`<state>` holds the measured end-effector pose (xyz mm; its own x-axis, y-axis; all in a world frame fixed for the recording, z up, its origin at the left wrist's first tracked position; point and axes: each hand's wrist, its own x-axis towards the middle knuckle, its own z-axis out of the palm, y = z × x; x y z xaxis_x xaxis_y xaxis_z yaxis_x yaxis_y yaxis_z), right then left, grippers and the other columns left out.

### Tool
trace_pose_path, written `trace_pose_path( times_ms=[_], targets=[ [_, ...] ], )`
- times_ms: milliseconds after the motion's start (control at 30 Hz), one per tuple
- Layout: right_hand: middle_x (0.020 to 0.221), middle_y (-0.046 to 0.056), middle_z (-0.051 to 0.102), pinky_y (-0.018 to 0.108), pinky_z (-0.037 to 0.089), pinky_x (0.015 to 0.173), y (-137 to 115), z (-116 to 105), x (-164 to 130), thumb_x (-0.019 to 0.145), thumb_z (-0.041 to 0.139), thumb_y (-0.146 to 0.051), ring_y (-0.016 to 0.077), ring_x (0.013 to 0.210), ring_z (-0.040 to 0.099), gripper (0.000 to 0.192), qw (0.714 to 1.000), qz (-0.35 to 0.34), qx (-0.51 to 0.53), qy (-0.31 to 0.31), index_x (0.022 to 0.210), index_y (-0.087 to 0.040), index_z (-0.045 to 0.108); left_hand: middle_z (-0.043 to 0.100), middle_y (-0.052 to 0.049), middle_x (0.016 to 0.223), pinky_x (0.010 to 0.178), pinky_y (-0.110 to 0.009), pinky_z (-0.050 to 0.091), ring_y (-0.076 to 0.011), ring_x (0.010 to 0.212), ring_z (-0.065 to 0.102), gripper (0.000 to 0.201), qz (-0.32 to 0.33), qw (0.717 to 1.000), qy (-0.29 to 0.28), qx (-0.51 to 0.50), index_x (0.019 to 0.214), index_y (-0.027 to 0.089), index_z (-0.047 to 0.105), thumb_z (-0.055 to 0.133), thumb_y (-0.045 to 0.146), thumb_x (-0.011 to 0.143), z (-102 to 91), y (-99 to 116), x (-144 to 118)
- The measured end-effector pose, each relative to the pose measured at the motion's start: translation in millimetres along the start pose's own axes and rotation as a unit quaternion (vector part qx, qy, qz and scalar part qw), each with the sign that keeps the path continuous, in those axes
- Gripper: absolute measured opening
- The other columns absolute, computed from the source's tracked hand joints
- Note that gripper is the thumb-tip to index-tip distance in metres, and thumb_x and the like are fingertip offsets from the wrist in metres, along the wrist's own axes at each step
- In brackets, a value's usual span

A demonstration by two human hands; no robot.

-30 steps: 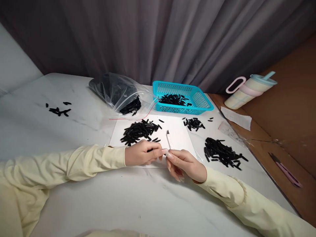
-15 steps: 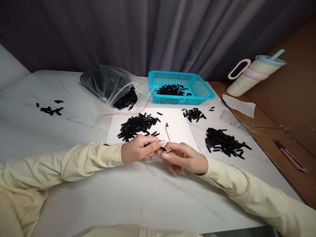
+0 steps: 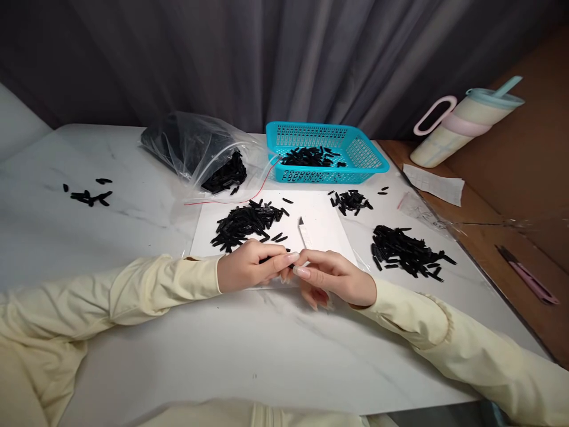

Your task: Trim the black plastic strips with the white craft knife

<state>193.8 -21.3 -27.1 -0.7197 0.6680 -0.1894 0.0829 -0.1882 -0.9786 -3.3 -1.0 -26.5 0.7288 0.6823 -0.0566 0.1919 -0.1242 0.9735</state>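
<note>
Between the fingertips of both hands is a small black elongated piece (image 3: 291,266), mostly covered. My left hand (image 3: 249,265) pinches it from one side, thumb on top. From the other side my right hand (image 3: 338,276) closes thumb and forefinger at its end, the other fingers curled below. Just beyond my left hand, a pile of similar black pieces (image 3: 244,225) lies on a white sheet (image 3: 326,216). A white-handled craft knife (image 3: 306,232) with a dark tip rests on the sheet, partly behind my right hand.
A blue basket (image 3: 333,177) and a clear zip bag (image 3: 186,148), both with black pieces, stand at the back. More piles lie right (image 3: 406,252), back right (image 3: 351,201) and far left (image 3: 91,197). At right are a tumbler (image 3: 462,127), paper (image 3: 435,184) and a pink cutter (image 3: 527,276).
The right thumb and forefinger have closed over the end of the black piece, which stuck out between the hands before. The view has shifted slightly.
</note>
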Motion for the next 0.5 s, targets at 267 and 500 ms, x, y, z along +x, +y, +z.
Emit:
trace_pose_path(
  times_ms=[267, 500],
  targets=[
    [0.046, -0.007, 0.055, 0.015, 0.034, 0.034, 1.9, -3.1, 0.9, 0.085, 0.055, -0.041, 0.0042, 0.031, 0.038, 0.025, 0.999, -0.003, 0.042, 0.009, 0.084, -0.017, 0.048, 0.033, 0.008, 0.044, 0.04, -0.017, 0.031, -0.0045, 0.038, 0.031, 0.033, -0.001, 1.0, -0.004, -0.02, 0.064, 0.015, 0.052, 0.038, 0.031, 0.09, 0.5, -0.2, -0.2],
    [0.046, -0.006, 0.056, 0.014, 0.035, 0.032, 2.4, -4.9, 1.2, 0.084, 0.057, -0.037, 0.0042, 0.03, 0.041, 0.022, 0.998, -0.011, 0.064, 0.011, 0.084, -0.016, 0.048, 0.032, 0.009, 0.044, 0.039, -0.017, 0.03, -0.0044, 0.038, 0.03, 0.034, 0.003, 0.999, -0.003, -0.037, 0.067, 0.014, 0.052, 0.038, 0.034, 0.09, 0.0, -1.5, -0.6]
  ],
)
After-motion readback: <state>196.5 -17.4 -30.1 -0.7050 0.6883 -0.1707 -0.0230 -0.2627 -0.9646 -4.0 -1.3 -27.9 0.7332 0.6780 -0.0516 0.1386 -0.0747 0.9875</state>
